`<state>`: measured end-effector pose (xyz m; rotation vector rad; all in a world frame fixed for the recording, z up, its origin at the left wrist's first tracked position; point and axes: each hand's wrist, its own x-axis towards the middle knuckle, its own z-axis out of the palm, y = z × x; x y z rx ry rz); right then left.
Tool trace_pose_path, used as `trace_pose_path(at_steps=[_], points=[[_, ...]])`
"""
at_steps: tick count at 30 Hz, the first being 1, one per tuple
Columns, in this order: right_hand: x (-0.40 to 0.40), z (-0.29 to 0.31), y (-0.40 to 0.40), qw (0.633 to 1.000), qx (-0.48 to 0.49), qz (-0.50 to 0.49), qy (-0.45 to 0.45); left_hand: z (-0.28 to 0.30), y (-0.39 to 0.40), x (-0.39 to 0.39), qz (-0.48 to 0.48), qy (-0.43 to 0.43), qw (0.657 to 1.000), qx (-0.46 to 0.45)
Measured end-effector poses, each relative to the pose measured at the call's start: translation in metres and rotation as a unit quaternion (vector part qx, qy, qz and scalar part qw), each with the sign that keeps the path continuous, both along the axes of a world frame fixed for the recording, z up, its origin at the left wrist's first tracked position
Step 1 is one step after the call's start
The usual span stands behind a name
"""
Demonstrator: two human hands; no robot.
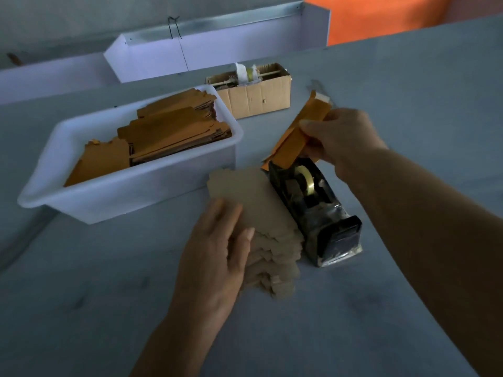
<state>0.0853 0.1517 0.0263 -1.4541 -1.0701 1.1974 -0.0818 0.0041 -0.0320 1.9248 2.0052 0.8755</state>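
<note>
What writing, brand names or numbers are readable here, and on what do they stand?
No readable text shows anywhere in this view.
On the tape dispenser: black, scuffed, no legible brand.
On the folded carton in the right hand: plain orange-brown, no print.
On the card stack under the left hand: nothing.
On the white tub and cardboard box: no labels; small dark marks on the box are too blurred to read.

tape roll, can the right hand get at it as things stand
Probably not yet: the right hand is close above the tape roll, but it grips an orange carton whose lower end covers the way.
</note>
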Motion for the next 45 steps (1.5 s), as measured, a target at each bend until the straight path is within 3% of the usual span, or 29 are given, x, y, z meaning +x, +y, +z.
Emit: trace_pose_path(at_steps=[3,6,11,16,22,26,28,32,37,42,45], points=[[-0.001,-0.004,0.025,0.998,-0.013,-0.063,0.011,-0.004,0.000,-0.001,0.068,-0.104,0.992,0.005],[0.000,-0.010,0.039,0.997,-0.046,-0.066,0.005,0.002,0.008,-0.006,0.168,-0.247,0.953,-0.049],[0.010,-0.001,0.026,0.981,-0.043,-0.022,-0.187,0.018,0.042,-0.010,0.148,-0.257,0.934,-0.198],[0.005,0.008,-0.068,0.962,0.176,-0.022,-0.207,0.025,0.048,-0.017,0.141,-0.319,0.899,-0.263],[-0.033,-0.006,-0.136,0.895,0.277,0.119,-0.329,0.022,0.044,-0.021,0.103,-0.361,0.887,-0.269],[-0.047,-0.032,-0.148,0.841,0.255,0.221,-0.423,0.019,0.040,-0.024,0.109,-0.384,0.883,-0.249],[-0.050,-0.041,-0.153,0.815,0.223,0.234,-0.481,0.015,0.036,-0.025,0.131,-0.349,0.902,-0.217],[-0.050,-0.058,-0.155,0.820,0.251,0.158,-0.490,0.006,0.023,-0.019,0.171,-0.353,0.908,-0.147],[-0.048,-0.056,-0.153,0.825,0.273,0.143,-0.475,0.005,0.025,-0.018,0.187,-0.343,0.913,-0.118],[-0.045,-0.051,-0.151,0.875,0.272,0.124,-0.380,0.013,0.015,-0.030,0.142,-0.391,0.907,-0.072],[-0.040,-0.043,-0.149,0.935,0.225,0.088,-0.261,0.028,0.003,-0.041,0.081,-0.442,0.893,-0.034]])
